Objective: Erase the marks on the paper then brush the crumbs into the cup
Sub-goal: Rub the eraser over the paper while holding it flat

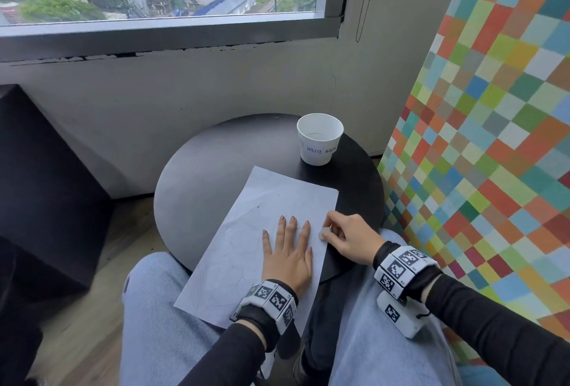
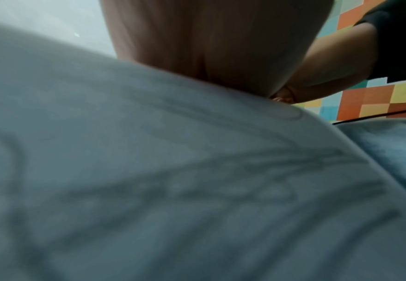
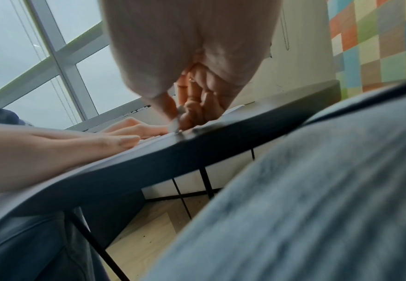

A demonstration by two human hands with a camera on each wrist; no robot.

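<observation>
Two hands work low in the head view: left hand [image 1: 288, 257] flat on the paper [image 1: 246, 225], right hand [image 1: 348, 239] pinching an eraser [image 1: 324, 234] at its edge. Only the head view shows the cup [image 1: 319, 138], upper centre. Faint marks and dark crumbs remain.

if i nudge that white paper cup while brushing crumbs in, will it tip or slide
The paper cup looks nearly empty and thin-walled, so it is probably very light and would slide on the smooth dark table. It narrows toward the base, so a push near the rim would likely tip it. Its walls would probably dent if squeezed.
</observation>
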